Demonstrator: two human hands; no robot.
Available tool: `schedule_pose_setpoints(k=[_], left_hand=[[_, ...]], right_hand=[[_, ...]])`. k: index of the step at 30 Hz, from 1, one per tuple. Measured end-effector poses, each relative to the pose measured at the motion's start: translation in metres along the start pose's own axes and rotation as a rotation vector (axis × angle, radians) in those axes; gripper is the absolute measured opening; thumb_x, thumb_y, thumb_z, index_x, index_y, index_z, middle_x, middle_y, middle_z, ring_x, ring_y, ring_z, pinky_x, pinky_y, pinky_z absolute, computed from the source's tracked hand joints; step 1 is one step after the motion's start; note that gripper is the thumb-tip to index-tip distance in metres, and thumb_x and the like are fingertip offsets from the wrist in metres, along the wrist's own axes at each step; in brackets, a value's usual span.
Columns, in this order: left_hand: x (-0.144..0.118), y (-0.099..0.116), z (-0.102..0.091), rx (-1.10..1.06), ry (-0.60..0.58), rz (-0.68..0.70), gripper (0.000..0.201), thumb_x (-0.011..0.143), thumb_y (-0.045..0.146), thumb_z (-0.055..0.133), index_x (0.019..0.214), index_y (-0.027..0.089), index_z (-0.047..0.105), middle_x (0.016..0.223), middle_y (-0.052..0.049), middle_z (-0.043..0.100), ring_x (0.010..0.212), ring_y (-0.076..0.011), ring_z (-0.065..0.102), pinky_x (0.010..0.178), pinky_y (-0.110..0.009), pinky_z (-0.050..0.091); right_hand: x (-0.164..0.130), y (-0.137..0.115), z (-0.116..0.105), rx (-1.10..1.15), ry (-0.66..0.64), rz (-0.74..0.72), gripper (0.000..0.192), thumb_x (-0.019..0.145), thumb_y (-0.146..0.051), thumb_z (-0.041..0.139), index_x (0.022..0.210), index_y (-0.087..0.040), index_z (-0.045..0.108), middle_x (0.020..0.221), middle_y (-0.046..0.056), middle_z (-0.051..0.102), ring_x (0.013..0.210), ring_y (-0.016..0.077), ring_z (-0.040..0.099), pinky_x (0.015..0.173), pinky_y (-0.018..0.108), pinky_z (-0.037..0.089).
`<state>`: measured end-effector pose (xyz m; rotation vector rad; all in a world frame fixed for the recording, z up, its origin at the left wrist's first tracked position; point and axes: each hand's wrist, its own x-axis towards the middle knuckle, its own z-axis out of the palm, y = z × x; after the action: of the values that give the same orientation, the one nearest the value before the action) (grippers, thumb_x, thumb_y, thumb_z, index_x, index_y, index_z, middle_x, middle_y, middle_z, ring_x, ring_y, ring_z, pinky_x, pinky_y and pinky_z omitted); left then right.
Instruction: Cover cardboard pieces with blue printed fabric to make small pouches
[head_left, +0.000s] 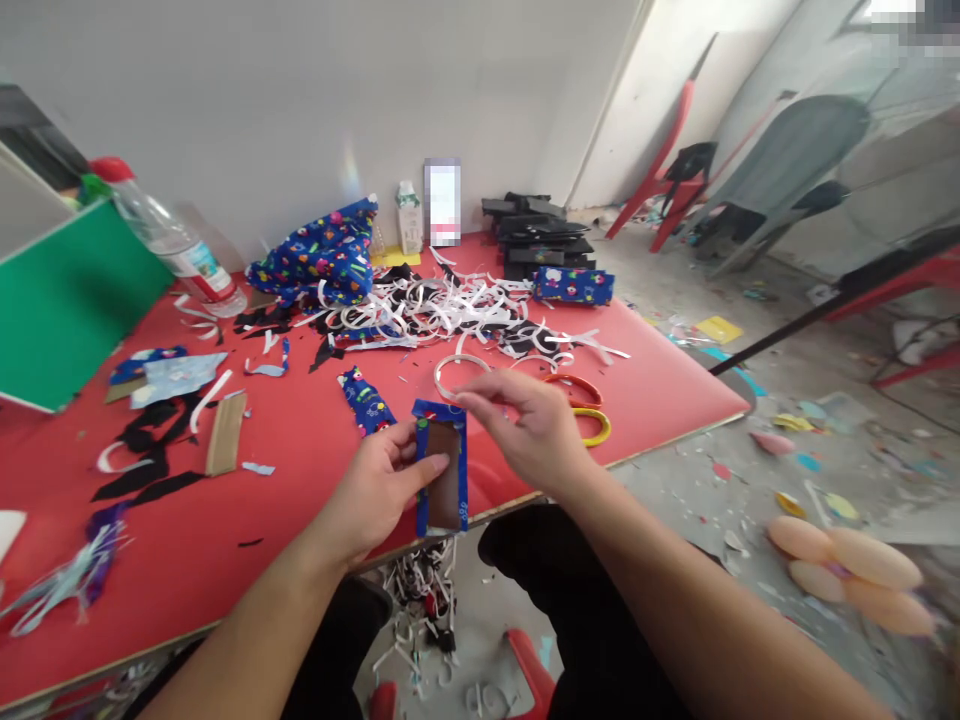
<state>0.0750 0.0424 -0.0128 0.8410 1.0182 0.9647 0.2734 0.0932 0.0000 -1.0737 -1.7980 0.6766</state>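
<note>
My left hand grips a small, shallow cardboard piece whose edges are covered in blue patterned material, thumb pressed on its brown inside. At its top edge my right hand is closed in a pinch. A thin white strip curls up in a loop from those fingertips and appears held between them. Just beyond my left hand lies a blue patterned piece. Scissors with orange and yellow handles rest right of my right hand, their blades hidden.
White strip scraps pile up mid-table, beside crumpled blue patterned material. Behind are a black stack, a blue patterned bundle, a phone and a carton. A plastic bottle and green board stand left.
</note>
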Motion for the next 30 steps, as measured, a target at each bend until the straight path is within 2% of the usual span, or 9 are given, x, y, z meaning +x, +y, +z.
schedule_pose_setpoints(k=[2, 3, 6, 9, 13, 18, 21, 24, 30], left_hand=[[0.000, -0.001, 0.001, -0.046, 0.046, -0.010, 0.038, 0.076, 0.033, 0.091, 0.104, 0.014, 0.074, 0.086, -0.005, 0.079, 0.076, -0.0156, 0.073, 0.071, -0.024, 0.059], [0.000, 0.000, 0.000, -0.064, 0.066, -0.024, 0.036, 0.077, 0.033, 0.089, 0.104, 0.014, 0.073, 0.081, -0.003, 0.077, 0.070, -0.0146, 0.071, 0.066, -0.024, 0.059], [-0.001, 0.002, -0.005, -0.062, 0.065, -0.110, 0.031, 0.082, 0.033, 0.082, 0.102, 0.015, 0.066, 0.072, -0.002, 0.073, 0.057, -0.0163, 0.068, 0.054, -0.026, 0.057], [0.000, 0.005, -0.011, -0.013, 0.020, -0.170, 0.021, 0.090, 0.030, 0.071, 0.102, 0.017, 0.059, 0.076, -0.007, 0.076, 0.061, -0.0227, 0.075, 0.055, -0.032, 0.060], [0.001, 0.006, -0.015, 0.017, 0.014, -0.164, 0.018, 0.093, 0.022, 0.067, 0.104, 0.017, 0.054, 0.081, -0.009, 0.077, 0.063, -0.0225, 0.076, 0.056, -0.032, 0.062], [0.001, 0.004, -0.013, 0.032, 0.048, -0.154, 0.026, 0.089, 0.016, 0.073, 0.105, 0.018, 0.053, 0.083, -0.008, 0.077, 0.066, -0.0215, 0.077, 0.060, -0.032, 0.064], [0.000, 0.006, -0.010, 0.040, 0.067, -0.164, 0.024, 0.090, 0.014, 0.070, 0.106, 0.017, 0.052, 0.086, -0.011, 0.078, 0.066, -0.0222, 0.078, 0.056, -0.030, 0.063], [0.000, 0.007, -0.007, 0.035, 0.092, -0.151, 0.024, 0.091, 0.013, 0.068, 0.109, 0.018, 0.052, 0.091, -0.012, 0.078, 0.065, -0.0213, 0.077, 0.052, -0.029, 0.062], [0.001, 0.007, -0.006, 0.025, 0.101, -0.160, 0.023, 0.090, 0.012, 0.066, 0.107, 0.018, 0.051, 0.087, -0.010, 0.077, 0.062, -0.0211, 0.075, 0.048, -0.027, 0.059]], right_hand=[[0.008, 0.008, -0.037, -0.164, -0.033, 0.046, 0.027, 0.098, -0.040, 0.061, 0.114, -0.022, 0.074, 0.106, 0.008, 0.080, 0.093, 0.0218, 0.074, 0.082, 0.037, 0.056], [0.010, 0.012, -0.056, -0.296, -0.103, 0.111, 0.029, 0.098, -0.041, 0.060, 0.116, -0.022, 0.073, 0.104, 0.008, 0.079, 0.092, 0.0227, 0.073, 0.081, 0.037, 0.055], [0.011, 0.028, -0.099, -0.738, -0.537, 0.284, 0.027, 0.087, -0.035, 0.068, 0.111, -0.023, 0.069, 0.105, 0.008, 0.076, 0.089, 0.0241, 0.071, 0.073, 0.034, 0.052], [0.007, 0.042, -0.106, -0.859, -0.651, 0.303, 0.020, 0.078, -0.022, 0.069, 0.097, -0.020, 0.065, 0.100, 0.011, 0.074, 0.089, 0.0257, 0.069, 0.069, 0.031, 0.047], [0.003, 0.045, -0.092, -0.920, -0.723, 0.303, 0.012, 0.077, -0.021, 0.067, 0.085, -0.022, 0.058, 0.080, 0.007, 0.071, 0.065, 0.0210, 0.063, 0.055, 0.029, 0.036], [-0.005, 0.042, -0.098, -0.934, -0.752, 0.261, 0.027, 0.095, -0.045, 0.054, 0.079, -0.023, 0.059, 0.075, 0.007, 0.072, 0.064, 0.0223, 0.063, 0.059, 0.032, 0.038], [-0.018, 0.044, -0.105, -0.844, -0.651, 0.215, 0.033, 0.099, -0.045, 0.047, 0.110, -0.021, 0.066, 0.096, 0.011, 0.078, 0.082, 0.0264, 0.072, 0.069, 0.034, 0.048], [-0.031, 0.045, -0.105, -0.736, -0.514, 0.191, 0.043, 0.100, -0.047, 0.048, 0.133, -0.019, 0.056, 0.106, 0.013, 0.078, 0.088, 0.0267, 0.075, 0.072, 0.035, 0.053], [-0.043, 0.033, -0.088, -0.800, -0.505, -0.094, 0.045, 0.101, -0.056, 0.052, 0.127, -0.020, 0.053, 0.116, 0.016, 0.073, 0.089, 0.0277, 0.074, 0.068, 0.035, 0.054]])
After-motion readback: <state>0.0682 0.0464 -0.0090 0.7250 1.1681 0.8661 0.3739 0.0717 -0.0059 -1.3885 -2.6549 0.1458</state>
